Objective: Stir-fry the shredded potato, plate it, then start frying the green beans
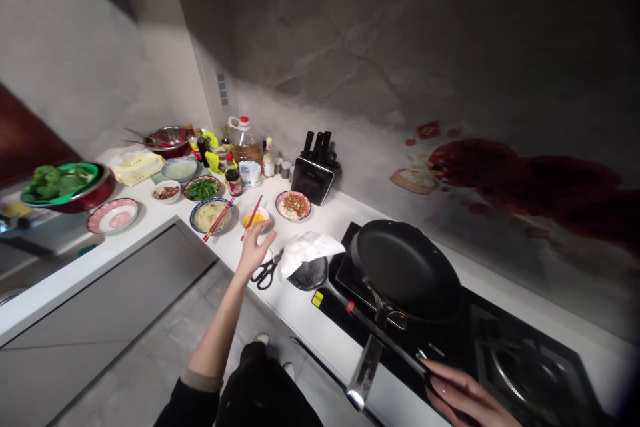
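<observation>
My left hand (pixel 256 247) is stretched out over the white counter with its fingers apart, just short of a small bowl of yellow beaten egg (pixel 255 218) that has red chopsticks (pixel 253 214) resting across it. It holds nothing. My right hand (pixel 463 393) lies at the front edge of the black gas stove (pixel 525 360), fingers extended and flat near the controls. A black frying pan (pixel 406 268) sits on the left burner, its handle (pixel 367 360) pointing toward me, close to the right hand.
Scissors (pixel 265 272), a white cloth (pixel 307 247) and a dark lid lie by the stove. Several dishes of food, a knife block (pixel 314 173), an oil bottle (pixel 244 140), sauce jars and a bowl of greens (pixel 63 183) line the counter.
</observation>
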Demonstrator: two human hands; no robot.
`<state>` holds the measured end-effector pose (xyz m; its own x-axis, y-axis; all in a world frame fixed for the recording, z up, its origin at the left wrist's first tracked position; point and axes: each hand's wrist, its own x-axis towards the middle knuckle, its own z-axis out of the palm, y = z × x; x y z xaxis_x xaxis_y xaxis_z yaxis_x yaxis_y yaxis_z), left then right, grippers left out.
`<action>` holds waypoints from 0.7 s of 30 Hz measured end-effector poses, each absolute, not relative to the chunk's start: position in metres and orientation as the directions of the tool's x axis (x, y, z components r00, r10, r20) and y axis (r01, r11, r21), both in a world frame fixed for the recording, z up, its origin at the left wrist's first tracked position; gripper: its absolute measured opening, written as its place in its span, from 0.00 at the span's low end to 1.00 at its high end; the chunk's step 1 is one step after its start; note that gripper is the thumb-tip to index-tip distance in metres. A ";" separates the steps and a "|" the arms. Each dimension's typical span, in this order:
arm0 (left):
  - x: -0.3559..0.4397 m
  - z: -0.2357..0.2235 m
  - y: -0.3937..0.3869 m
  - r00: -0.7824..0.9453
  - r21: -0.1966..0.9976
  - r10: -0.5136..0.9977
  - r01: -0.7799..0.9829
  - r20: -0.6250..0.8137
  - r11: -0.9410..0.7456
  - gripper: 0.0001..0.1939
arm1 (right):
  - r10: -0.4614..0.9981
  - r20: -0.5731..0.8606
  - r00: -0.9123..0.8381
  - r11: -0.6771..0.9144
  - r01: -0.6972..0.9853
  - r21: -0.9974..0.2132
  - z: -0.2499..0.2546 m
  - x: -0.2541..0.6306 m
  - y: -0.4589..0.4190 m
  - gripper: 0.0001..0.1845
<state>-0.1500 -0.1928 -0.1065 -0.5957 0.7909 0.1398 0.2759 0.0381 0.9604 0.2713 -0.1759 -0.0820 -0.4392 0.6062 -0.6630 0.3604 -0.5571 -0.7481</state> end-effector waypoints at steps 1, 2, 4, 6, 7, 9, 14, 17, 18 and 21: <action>-0.151 -0.104 -0.196 -0.585 0.899 0.777 0.435 0.234 0.057 0.21 | 0.600 -0.663 -0.447 -0.535 0.393 -0.748 -0.079 0.259 -0.173 0.30; -0.150 -0.104 -0.198 -0.540 0.822 0.787 0.564 0.299 0.075 0.22 | 0.585 -0.665 -0.464 -0.508 0.429 -0.747 -0.076 0.245 -0.170 0.31; -0.143 -0.107 -0.198 -0.412 0.673 0.845 0.734 0.340 0.087 0.24 | 0.547 -0.665 -0.508 -0.452 0.490 -0.745 -0.075 0.221 -0.166 0.35; -0.137 -0.114 -0.194 -0.311 0.561 0.895 0.823 0.319 0.086 0.22 | 0.532 -0.654 -0.538 -0.405 0.516 -0.755 -0.079 0.203 -0.164 0.38; -0.135 -0.118 -0.192 -0.283 0.521 0.910 0.849 0.304 0.090 0.18 | 0.533 -0.644 -0.548 -0.389 0.518 -0.762 -0.082 0.197 -0.164 0.39; -0.137 -0.127 -0.187 -0.257 0.465 0.923 0.880 0.287 0.100 0.09 | 0.536 -0.628 -0.564 -0.372 0.510 -0.775 -0.089 0.191 -0.166 0.40; -0.162 -0.150 -0.178 -0.338 0.456 0.901 0.869 0.270 0.189 0.13 | 0.558 -0.623 -0.548 -0.398 0.482 -0.781 -0.098 0.198 -0.176 0.37; -0.176 -0.165 -0.171 -0.376 0.529 0.902 0.820 0.211 0.218 0.13 | 0.613 -0.630 -0.477 -0.440 0.456 -0.774 -0.098 0.210 -0.185 0.35; -0.179 -0.171 -0.168 -0.368 0.546 0.910 0.810 0.192 0.212 0.13 | 0.641 -0.626 -0.444 -0.455 0.437 -0.776 -0.097 0.214 -0.189 0.34; -0.181 -0.189 -0.157 -0.339 0.590 0.930 0.784 0.144 0.194 0.14 | 0.752 -0.578 -0.316 -0.485 0.329 -0.810 -0.095 0.224 -0.204 0.31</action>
<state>-0.1807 -0.1571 -0.1891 -0.3388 0.9297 0.1442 0.7838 0.1942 0.5898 0.2243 -0.2044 -0.0951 -0.3159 0.7523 -0.5782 0.3288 -0.4848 -0.8104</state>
